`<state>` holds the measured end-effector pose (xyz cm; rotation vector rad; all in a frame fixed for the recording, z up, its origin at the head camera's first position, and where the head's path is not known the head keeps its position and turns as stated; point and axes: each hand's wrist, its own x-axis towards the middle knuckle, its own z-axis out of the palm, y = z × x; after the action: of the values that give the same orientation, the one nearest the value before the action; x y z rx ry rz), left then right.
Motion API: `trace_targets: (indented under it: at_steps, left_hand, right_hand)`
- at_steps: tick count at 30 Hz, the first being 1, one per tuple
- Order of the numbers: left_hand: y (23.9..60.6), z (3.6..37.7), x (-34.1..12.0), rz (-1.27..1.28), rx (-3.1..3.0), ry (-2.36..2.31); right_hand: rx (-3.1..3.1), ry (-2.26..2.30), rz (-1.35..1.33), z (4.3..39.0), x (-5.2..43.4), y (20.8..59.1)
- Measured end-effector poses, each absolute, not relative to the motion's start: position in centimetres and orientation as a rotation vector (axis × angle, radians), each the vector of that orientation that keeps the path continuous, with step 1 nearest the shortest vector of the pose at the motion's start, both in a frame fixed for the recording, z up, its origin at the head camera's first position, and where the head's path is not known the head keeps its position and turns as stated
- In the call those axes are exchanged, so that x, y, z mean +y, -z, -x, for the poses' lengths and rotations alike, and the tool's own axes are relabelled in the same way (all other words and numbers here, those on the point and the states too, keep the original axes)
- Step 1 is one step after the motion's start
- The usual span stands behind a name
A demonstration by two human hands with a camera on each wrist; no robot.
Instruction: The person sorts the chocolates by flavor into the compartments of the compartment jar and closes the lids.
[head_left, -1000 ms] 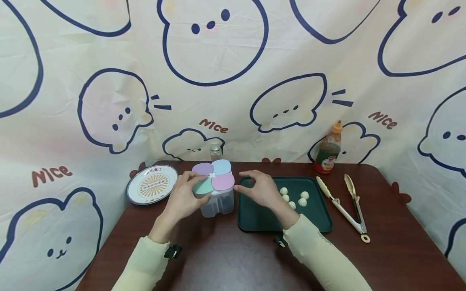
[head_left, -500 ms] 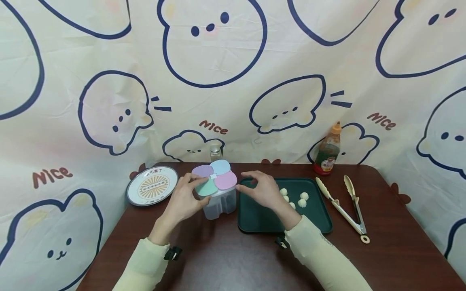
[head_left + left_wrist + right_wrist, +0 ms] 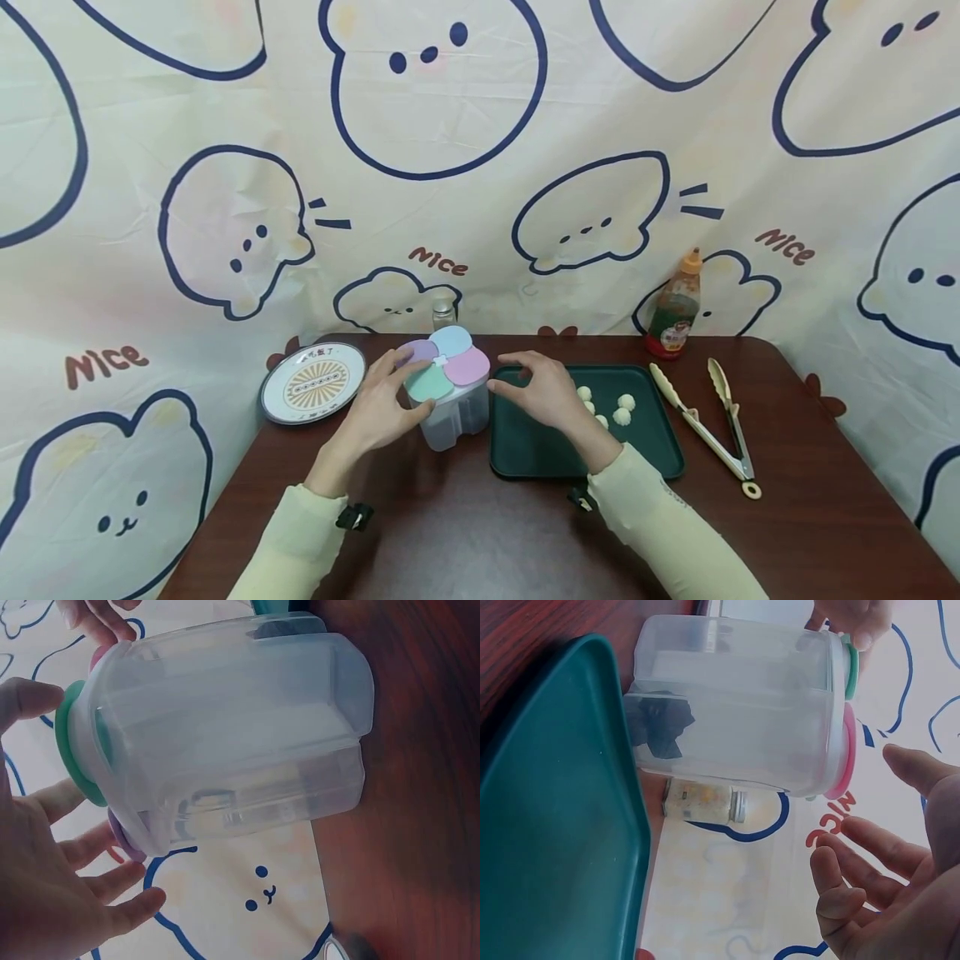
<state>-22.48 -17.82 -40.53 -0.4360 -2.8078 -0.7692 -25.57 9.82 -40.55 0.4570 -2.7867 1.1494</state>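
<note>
A clear plastic storage container [image 3: 456,419] stands on the table, topped by petal-shaped flaps in green [image 3: 429,383], pink [image 3: 467,367], blue and purple. My left hand [image 3: 378,408] holds it at the lid, thumb on one edge of the green flap and fingers at its other edge and by the purple flap [image 3: 124,836]. Opposite, my right hand [image 3: 543,392] hovers with fingers spread, thumb close to the pink flap; in the right wrist view a gap separates them. Dark flat pieces [image 3: 660,724] show inside one compartment.
Right of the container lies a dark green tray [image 3: 525,454] with several small white balls [image 3: 622,408]. Tongs [image 3: 720,442] lie spread beside it. A sauce bottle [image 3: 675,312] stands behind at right, a glass jar [image 3: 443,312] behind the container, and a plate [image 3: 315,383] at left.
The container has turned under my left hand and shifted slightly right, its flaps rotating with it. My right hand has hardly moved.
</note>
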Motion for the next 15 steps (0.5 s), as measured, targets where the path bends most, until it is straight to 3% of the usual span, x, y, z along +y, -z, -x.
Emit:
trace_targets:
  at_steps: [15]
  left_hand:
    - [40.39, 22.47, -17.95, 0.381, -2.862, 0.855]
  right_hand:
    - [-2.789, -1.162, -0.464, 25.69, 10.01, 40.94]
